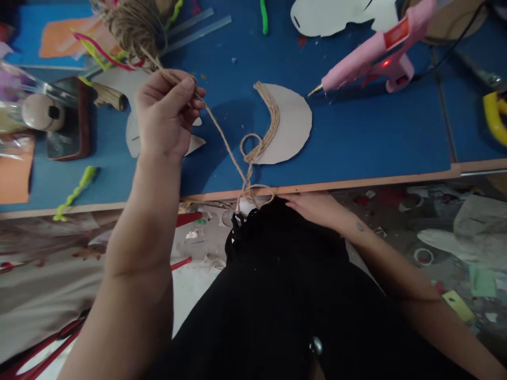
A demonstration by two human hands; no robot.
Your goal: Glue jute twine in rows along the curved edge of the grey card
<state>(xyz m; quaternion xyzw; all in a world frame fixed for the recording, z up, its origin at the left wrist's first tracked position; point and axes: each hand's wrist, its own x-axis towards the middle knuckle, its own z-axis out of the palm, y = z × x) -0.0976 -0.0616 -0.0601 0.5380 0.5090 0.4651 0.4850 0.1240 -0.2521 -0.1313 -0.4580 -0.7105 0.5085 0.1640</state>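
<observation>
My left hand (pixel 168 108) is closed in a pinch on a strand of brown jute twine (pixel 223 134), raised over the blue table. From that hand the strand slants down to a loose tangle at the table's front edge. A ball of twine (pixel 132 26) lies just beyond my fingers. Rows of twine line the curved inner edge of a rounded cardboard cutout (pixel 291 124), and a small loop stands out beside it. My right hand (pixel 311 207) is low at the table edge by my black clothing; its fingertips are hidden.
A pink glue gun (pixel 356 63) with a lit red light lies right of the cutout, its cord trailing right. Yellow-handled scissors (pixel 495 117) are at the far right. Left are a brown-framed box (pixel 81 119), a green pipe cleaner (pixel 77 192) and more cardboard. Scraps litter the floor.
</observation>
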